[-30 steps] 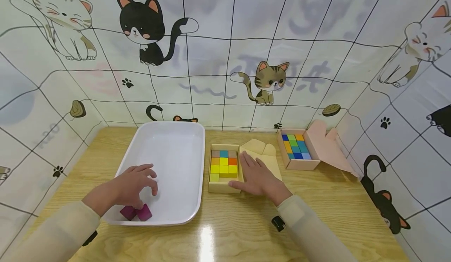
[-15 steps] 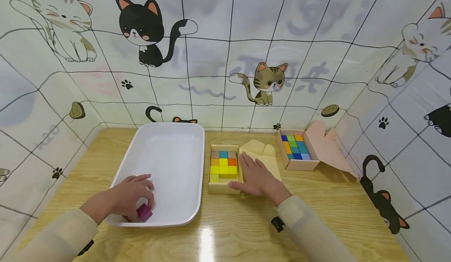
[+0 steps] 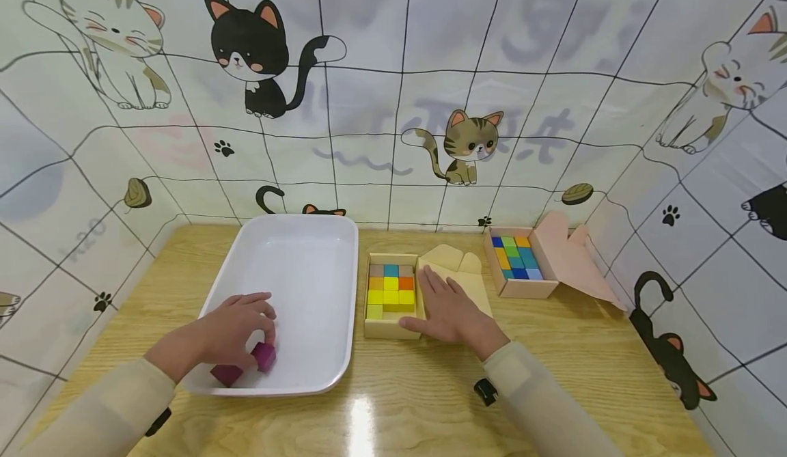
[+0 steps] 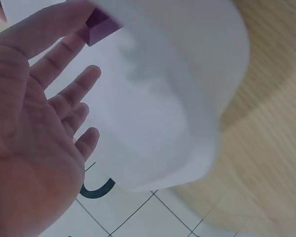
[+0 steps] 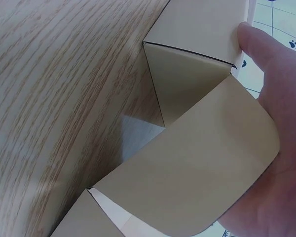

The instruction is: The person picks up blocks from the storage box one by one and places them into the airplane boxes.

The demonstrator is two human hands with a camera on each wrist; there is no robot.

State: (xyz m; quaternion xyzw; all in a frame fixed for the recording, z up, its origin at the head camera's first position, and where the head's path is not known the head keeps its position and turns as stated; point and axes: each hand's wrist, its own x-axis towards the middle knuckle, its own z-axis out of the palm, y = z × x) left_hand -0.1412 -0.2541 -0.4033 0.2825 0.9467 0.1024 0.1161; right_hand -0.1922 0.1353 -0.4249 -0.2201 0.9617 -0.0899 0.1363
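Note:
My left hand is low inside a white tray, pinching a purple cube between thumb and finger. The left wrist view shows that purple cube at the tips of the thumb and index finger, partly cut off by the frame. A second purple cube lies beside the hand near the tray's front left corner. My right hand rests with straight fingers on the lid of a cream cardboard box, its thumb touching the box wall. Yellow, orange, blue and other cubes fill much of the box.
A pink box of coloured cubes stands at the back right, its pink lid folded out to the right. A cat-patterned sheet walls the back and sides of the wooden table.
My left hand has lowered onto a purple cube, pinched it and shifted it slightly right and up, away from the other purple cube. My right hand has stayed on the lid.

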